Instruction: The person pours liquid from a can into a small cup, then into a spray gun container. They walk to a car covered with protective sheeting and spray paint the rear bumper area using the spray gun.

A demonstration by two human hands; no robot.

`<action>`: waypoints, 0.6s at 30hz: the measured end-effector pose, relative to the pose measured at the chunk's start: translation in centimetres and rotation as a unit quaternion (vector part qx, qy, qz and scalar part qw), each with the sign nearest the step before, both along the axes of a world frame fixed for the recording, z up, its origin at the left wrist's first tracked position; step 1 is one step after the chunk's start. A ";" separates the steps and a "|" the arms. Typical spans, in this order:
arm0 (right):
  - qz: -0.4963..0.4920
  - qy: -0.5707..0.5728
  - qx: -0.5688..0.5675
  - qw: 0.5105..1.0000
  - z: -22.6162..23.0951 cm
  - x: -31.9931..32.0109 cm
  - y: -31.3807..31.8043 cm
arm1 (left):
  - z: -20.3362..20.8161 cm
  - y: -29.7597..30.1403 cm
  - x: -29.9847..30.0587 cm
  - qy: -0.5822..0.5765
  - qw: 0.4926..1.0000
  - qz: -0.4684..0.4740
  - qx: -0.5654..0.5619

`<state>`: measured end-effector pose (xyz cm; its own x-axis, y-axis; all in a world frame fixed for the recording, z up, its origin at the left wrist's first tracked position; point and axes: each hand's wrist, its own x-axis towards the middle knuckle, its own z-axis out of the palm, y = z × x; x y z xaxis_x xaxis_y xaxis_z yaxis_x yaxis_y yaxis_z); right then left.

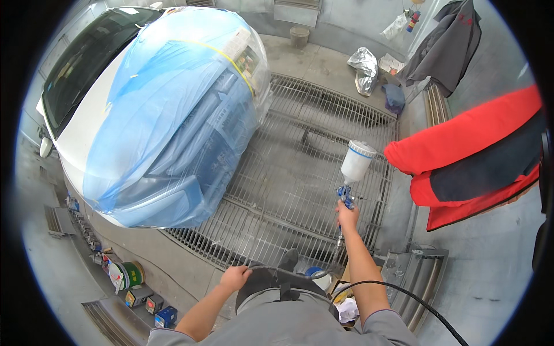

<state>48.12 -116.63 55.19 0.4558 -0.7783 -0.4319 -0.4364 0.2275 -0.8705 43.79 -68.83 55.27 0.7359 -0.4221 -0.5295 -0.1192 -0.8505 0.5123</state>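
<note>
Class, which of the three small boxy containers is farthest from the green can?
The blue container, at the row's end; the middle container and first container sit nearer the can.

Spray gun (345, 196): blue body, metallic sheen; its cup (355, 165) whitish plastic, smooth, matt. Car (81, 137): glossy white paint; windscreen (92, 63) dark glass, reflective. Blue film (156, 86): thin, shiny plastic, creased. Floor grating (288, 167): metal bars, dull, dusty-looking. On the floor (317, 59) past its far edge, a foil-like silver sheet (364, 66), crumpled, bright. Dark grey jacket (443, 46): matt cloth, soft folds. Hose (375, 282): black, smooth, slight gloss.
</note>
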 end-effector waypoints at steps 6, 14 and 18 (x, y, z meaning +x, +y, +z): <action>0.020 0.061 -0.007 0.998 -2.4 2.3 -2.0 | -0.7 -2.0 2.2 0.021 1.000 -0.005 0.021; -0.003 0.082 0.022 0.996 -2.7 9.1 -4.9 | -3.3 -4.2 10.3 0.075 0.996 -0.011 0.035; -0.004 0.064 0.026 0.998 -2.5 13.5 -5.8 | -3.5 -6.1 16.0 0.068 0.996 -0.043 0.038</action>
<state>61.64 -122.41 52.73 0.3879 -0.7565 -0.5265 -0.5407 0.2758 -0.7947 59.82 -74.90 51.75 0.6179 -0.4347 -0.6552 -0.1268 -0.8775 0.4626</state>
